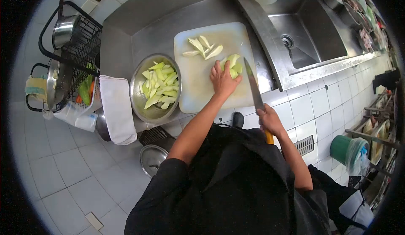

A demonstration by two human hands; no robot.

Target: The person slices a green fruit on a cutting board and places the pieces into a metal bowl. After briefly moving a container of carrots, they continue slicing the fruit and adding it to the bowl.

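My right hand point(269, 120) grips a long knife point(253, 83) by its yellow handle, the blade pointing away from me along the right edge of the white cutting board point(196, 91). My left hand point(223, 80) is on the board, fingers bent over some pale green vegetable pieces point(234, 66), holding them. The blade lies just right of these pieces. Farther back on the board rest several pale cut wedges point(202, 47). To the left, a steel bowl point(137, 108) holds many cut light-green pieces point(158, 83).
A folded white cloth point(116, 108) hangs over the counter edge beside the bowl. On the left stands a black wire rack point(86, 37) with pots. A steel sink point(312, 32) lies to the right. A green bucket point(339, 149) stands on the floor at right, near another person point(333, 197).
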